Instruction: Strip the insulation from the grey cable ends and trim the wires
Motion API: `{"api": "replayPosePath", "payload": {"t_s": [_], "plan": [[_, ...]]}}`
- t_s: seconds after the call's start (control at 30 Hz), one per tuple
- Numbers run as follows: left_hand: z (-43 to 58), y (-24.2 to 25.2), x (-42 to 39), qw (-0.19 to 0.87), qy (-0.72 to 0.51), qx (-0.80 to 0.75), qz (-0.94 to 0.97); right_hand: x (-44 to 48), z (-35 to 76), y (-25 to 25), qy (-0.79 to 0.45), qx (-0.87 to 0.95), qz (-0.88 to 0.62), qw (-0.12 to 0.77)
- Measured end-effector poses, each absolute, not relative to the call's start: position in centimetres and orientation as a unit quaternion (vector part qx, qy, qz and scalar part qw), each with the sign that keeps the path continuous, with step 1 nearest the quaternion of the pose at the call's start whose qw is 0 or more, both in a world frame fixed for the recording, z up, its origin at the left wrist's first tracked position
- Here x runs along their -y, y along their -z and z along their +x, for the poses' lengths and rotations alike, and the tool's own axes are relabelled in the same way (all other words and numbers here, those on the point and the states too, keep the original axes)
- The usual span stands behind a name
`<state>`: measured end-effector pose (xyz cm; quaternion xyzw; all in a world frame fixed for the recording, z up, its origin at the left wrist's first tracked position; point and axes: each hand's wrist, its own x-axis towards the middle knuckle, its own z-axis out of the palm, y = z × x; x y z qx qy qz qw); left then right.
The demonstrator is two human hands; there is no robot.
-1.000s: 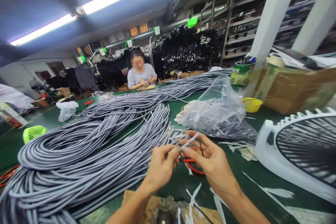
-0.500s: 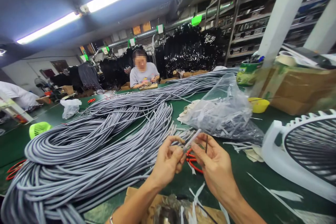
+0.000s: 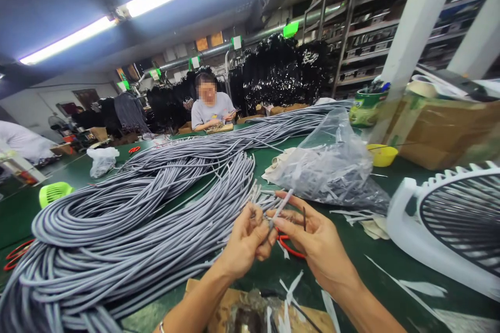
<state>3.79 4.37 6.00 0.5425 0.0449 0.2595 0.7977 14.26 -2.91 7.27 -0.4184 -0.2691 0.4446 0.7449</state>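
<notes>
My left hand (image 3: pixel 248 237) is closed around the end of a grey cable (image 3: pixel 271 223). A short whitish strip or sleeve (image 3: pixel 284 202) slants up from that end, and my right hand (image 3: pixel 312 237) pinches it with thumb and fingers, touching close to the left hand. A thin dark rod (image 3: pixel 304 217) sticks up between the right hand's fingers; its kind is unclear. Under the hands lie red-handled scissors (image 3: pixel 291 251), partly covered. A large bundle of grey cables (image 3: pixel 156 208) spreads to the left, its stripped ends close by my left hand.
A clear plastic bag of whitish scraps (image 3: pixel 324 166) lies beyond my right hand. A white fan (image 3: pixel 406 234) stands at right, with a cardboard box (image 3: pixel 441 125) behind it. White strips (image 3: pixel 425 287) litter the green table. Across it sits a person (image 3: pixel 213 109) with hands at a small board.
My right hand has shifted slightly left and its fingers have moved along the whitish strip, closer to my left hand. The left hand's fingers have curled tighter. The view has shifted slightly.
</notes>
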Motion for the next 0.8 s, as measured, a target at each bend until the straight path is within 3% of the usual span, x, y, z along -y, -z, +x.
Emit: {"api": "replayPosePath", "payload": {"t_s": [0.17,0.4,0.6,0.8], "plan": [[3.6,-6.4,-4.5,0.807,-0.245,-0.047,0.534,2.9,14.6,-7.3,-0.460,0.268,-0.432,0.728],[3.6,-6.5,-4.2,0.748,-0.268,-0.064,0.604,2.6,14.2,-6.9,-0.384,0.228,-0.461,0.767],[3.2,-7.1,-4.4,0.685,-0.347,-0.133,0.626,3.0,15.2,-7.1,-0.162,0.170,-0.489,0.840],[3.1,-7.8,-4.8,0.586,-0.425,-0.220,0.654,3.5,14.2,-6.8,-0.062,0.471,-0.637,0.608]]}}
